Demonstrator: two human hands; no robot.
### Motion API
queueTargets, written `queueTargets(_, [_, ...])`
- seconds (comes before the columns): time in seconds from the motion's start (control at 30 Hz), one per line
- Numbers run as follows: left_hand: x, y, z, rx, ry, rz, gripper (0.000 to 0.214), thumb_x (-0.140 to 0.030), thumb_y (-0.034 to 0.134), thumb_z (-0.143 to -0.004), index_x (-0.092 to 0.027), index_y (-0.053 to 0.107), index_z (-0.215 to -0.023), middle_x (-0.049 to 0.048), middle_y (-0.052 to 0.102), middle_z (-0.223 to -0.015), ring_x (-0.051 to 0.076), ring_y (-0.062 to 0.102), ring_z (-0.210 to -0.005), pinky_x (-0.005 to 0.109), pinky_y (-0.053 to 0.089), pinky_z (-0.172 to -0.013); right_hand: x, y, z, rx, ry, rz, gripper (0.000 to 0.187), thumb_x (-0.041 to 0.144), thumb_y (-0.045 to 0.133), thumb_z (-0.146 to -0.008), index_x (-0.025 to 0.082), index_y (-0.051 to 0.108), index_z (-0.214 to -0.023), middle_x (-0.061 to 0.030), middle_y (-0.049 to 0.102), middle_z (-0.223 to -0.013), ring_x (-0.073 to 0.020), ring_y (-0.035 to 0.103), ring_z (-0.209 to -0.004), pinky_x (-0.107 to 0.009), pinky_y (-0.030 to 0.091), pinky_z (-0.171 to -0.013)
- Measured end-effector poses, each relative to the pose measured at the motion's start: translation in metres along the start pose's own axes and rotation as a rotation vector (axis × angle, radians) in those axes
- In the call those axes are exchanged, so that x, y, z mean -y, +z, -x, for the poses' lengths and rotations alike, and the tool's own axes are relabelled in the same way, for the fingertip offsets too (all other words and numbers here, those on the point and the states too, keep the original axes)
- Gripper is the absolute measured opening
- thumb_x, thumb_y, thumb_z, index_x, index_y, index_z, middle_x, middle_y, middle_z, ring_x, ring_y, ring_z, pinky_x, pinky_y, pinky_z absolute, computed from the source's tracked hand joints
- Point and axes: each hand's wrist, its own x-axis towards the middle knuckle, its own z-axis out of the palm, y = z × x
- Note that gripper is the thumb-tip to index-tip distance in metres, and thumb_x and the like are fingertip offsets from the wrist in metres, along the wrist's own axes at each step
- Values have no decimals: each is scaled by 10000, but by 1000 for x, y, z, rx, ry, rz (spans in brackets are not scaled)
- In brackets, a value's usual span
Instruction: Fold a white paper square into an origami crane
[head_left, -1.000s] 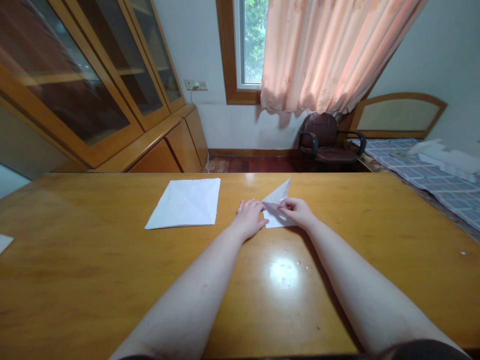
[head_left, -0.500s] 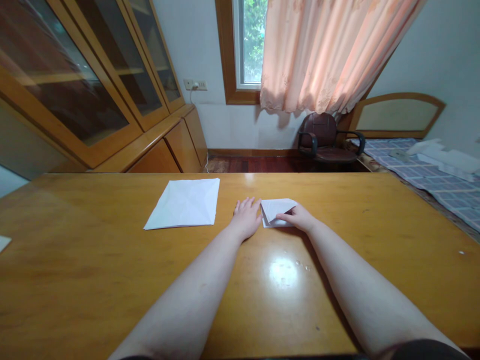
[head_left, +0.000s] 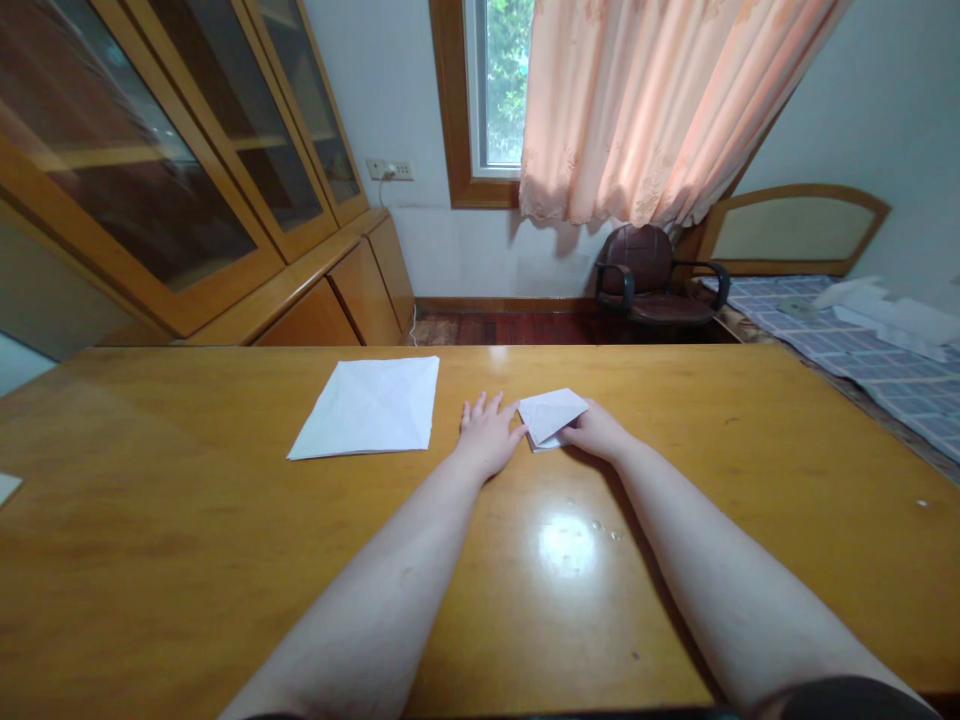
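Left hand [head_left: 486, 438] splays palm-down; right hand [head_left: 598, 433] seems curled.

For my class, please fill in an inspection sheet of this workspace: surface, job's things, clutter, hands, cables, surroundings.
Surface: glossy wooden table; larger white sheet lying flat at left.
Job's things: folded paper between the hands.
Clutter: pale object cut off at the picture's left edge; white speck at right.
Hands: left hand beside the folded paper, fingers spread; right hand at its right edge, fingers partly hidden.
Cables: white cord at the wall socket.
Surroundings: glass-fronted cabinet, window, curtain, chair, bed.
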Motion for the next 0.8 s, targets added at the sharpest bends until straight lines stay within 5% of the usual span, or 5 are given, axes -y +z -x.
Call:
queueTargets(0.3, [0,-1,0,-13,-27,33,587,-613,301,-877,-329,423,-1376,45,342,-1511,365,164,-1416,619,75,-1116,4,-2,-1,-5,-13,13,384,272,752,-657,217,691,-1032,-71,704,-1069,-234,647,-976,-377,468,-922])
queueTargets(0.5, [1,-1,1,-3,-14,20,727,-677,400,-800,-296,364,-1418,62,302,-1530,386,112,-1422,630,24,-1115,3,4,-1,-38,-29,264,425,324,760,-647,258,682,-1060,-69,677,-1141,-262,569,-1127,-509,219,-1100])
queueTargets(0.7, [2,0,1,16,-15,4,716,-631,444,-798,-294,345,-1422,65,286,-1536,375,107,-1427,622,27,-1118,-9,-14,-4,-17,-30,170,261,158,645,-674,244,734,-903,-32,706,-1067,-250,615,-1036,-404,384,-991])
queueTargets(0.8, [2,-1,1,23,-11,3,713,-630,441,-800,-295,342,-1422,66,280,-1538,376,104,-1428,625,24,-1116,-17,-19,-6,-146,90,105,227,163,548,-750,219,744,-850,-41,730,-960,-233,647,-940,-344,463,-859])
